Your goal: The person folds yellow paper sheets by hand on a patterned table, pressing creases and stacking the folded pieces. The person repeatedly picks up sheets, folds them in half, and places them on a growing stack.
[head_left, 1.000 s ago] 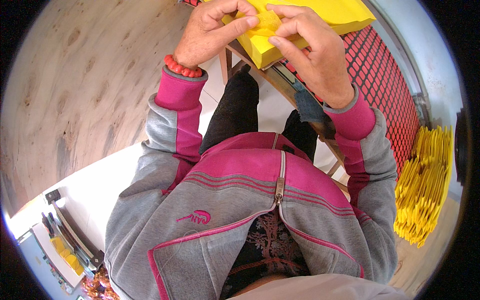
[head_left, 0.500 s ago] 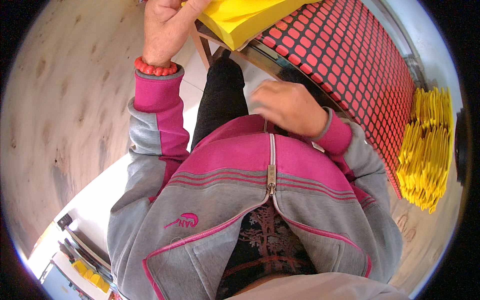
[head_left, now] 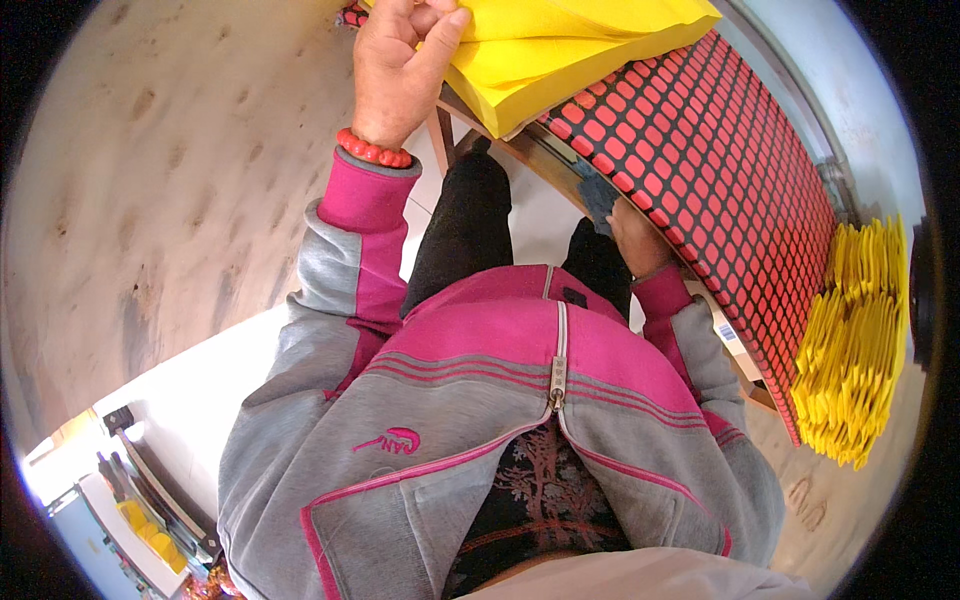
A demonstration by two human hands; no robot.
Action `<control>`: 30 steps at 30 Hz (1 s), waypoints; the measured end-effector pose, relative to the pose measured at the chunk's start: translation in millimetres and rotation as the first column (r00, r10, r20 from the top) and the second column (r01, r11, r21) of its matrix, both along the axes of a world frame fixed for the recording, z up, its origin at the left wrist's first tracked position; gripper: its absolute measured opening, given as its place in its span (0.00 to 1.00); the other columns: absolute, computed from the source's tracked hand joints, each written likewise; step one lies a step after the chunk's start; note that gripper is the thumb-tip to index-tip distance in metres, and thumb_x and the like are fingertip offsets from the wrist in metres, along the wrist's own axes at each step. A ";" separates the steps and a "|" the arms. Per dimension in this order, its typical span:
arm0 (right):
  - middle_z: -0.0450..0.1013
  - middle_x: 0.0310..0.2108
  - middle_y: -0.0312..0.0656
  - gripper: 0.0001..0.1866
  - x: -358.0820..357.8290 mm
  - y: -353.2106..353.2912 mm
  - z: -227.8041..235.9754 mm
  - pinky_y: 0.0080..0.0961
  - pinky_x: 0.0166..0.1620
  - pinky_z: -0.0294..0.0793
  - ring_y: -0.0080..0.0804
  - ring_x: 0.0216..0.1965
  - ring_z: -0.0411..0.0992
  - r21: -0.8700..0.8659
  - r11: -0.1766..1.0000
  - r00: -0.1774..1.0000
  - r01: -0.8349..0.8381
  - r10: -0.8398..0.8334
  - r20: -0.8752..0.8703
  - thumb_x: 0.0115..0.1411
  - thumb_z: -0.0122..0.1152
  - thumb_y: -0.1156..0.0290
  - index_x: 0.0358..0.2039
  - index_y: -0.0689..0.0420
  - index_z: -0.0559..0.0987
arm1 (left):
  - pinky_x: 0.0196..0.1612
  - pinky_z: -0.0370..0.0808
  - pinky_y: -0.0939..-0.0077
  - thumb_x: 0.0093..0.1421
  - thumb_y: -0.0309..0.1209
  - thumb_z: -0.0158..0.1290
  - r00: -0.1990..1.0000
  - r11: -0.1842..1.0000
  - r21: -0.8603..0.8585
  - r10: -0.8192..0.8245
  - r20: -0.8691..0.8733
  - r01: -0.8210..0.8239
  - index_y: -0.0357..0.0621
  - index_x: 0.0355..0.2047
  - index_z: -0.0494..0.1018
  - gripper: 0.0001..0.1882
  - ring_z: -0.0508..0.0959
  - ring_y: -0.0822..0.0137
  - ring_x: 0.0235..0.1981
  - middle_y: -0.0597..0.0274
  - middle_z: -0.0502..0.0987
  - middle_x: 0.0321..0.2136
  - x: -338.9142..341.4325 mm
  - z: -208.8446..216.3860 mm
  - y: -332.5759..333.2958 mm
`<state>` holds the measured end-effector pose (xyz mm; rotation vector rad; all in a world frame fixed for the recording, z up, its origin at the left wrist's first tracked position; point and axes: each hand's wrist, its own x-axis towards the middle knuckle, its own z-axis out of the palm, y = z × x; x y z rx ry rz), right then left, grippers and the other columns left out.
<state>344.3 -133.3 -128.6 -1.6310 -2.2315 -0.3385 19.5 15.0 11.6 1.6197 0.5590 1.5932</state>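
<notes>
At the top of the view, my left hand (head_left: 405, 75) is closed, thumb and fingers drawn together at the near left corner of a thick stack of yellow sheets (head_left: 560, 75). Whether a sheet is pinched between the fingertips is not clear. The stack lies on a table with a red-and-black patterned cover (head_left: 720, 160), its top sheets slightly ruffled. My right hand (head_left: 637, 238) reaches below the table's near edge, beside a dark blue-grey cloth-like piece (head_left: 598, 198). Its fingers are mostly hidden there.
Several folded yellow pieces (head_left: 850, 350) stand bundled at the table's right end, near the wall. Below the tabletop shows a white box-like thing (head_left: 722, 325). A pale brown mottled surface (head_left: 180, 170) spreads on the left. Yellow items (head_left: 150, 535) sit on a shelf at lower left.
My right hand has moved from in front of my jacket to under the table edge. The left hand and the yellow stack now appear lower and further right in view.
</notes>
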 end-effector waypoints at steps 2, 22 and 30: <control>0.73 0.32 0.51 0.12 -12.5 -8.4 19.3 0.46 0.44 0.71 0.53 0.41 0.73 -0.163 0.986 0.997 -0.018 0.006 -0.072 0.54 0.71 0.71 0.31 0.61 0.75 | 0.35 0.66 0.87 0.67 0.21 0.54 0.999 1.000 0.022 -0.007 0.053 0.006 0.41 0.41 0.70 0.05 0.69 0.82 0.30 0.73 0.73 0.30 -1.6 -6.0 5.1; 0.76 0.34 0.45 0.08 -122.6 95.0 197.6 0.38 0.39 0.77 0.46 0.38 0.77 0.319 0.756 0.744 -0.572 0.642 -0.187 0.58 0.66 0.72 0.37 0.57 0.77 | 0.54 0.71 0.77 0.68 0.24 0.43 0.917 0.997 -0.021 -0.074 -0.393 0.071 0.36 0.44 0.80 0.14 0.78 0.72 0.46 0.64 0.82 0.41 -31.4 6.4 6.4; 0.79 0.38 0.44 0.06 -117.1 97.0 197.2 0.27 0.42 0.77 0.37 0.38 0.79 0.194 0.795 0.687 -0.575 0.598 -0.413 0.60 0.67 0.78 0.34 0.62 0.77 | 0.56 0.70 0.75 0.67 0.31 0.44 0.898 0.977 0.029 -0.181 -0.402 0.209 0.35 0.46 0.78 0.17 0.77 0.68 0.49 0.60 0.80 0.45 -39.0 9.9 10.3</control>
